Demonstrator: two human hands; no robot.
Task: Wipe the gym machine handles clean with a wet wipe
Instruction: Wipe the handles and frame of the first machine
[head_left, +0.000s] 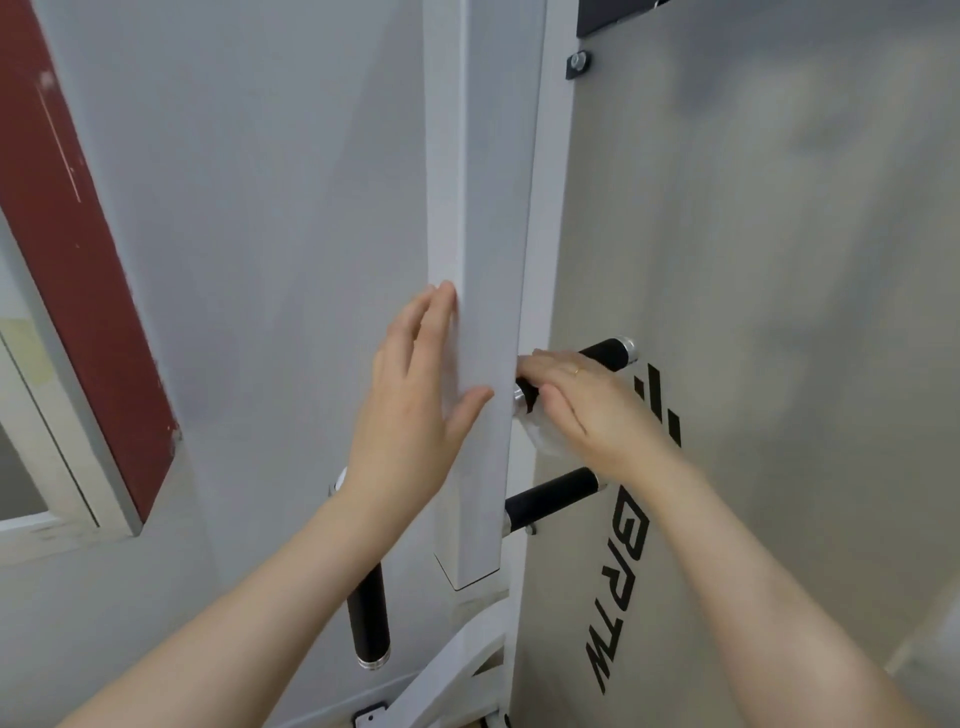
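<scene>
Head view, looking down along a white gym machine. Left hand (415, 410) flat against the white upright post (480, 322), fingers straight and together, thumb spread across the post's front face; holding nothing, just pressing. Right hand (582, 410) reached past the post's right side onto the upper black handle (605, 353), fingers curled over the grip. Wet wipe (540, 436) bunched white under the palm, sticking out below the hand, pressed against the handle's inner end near its silver collar. Hard to tell, with the blur there, whether the wipe wraps fully round the bar or only lies under the fingers. Thin ring on one finger of the right hand.

Lower black handle (553, 496) just beneath, jutting right from the post, apart from both hands. Third black handle (369, 618) left of the post's bottom end, hanging nearly vertical with a silver cap at its foot, partly behind the left forearm. Pale grey panel (779, 364) at right with black lettering running vertically. Red-brown strip and window frame (78, 312) at far left.
</scene>
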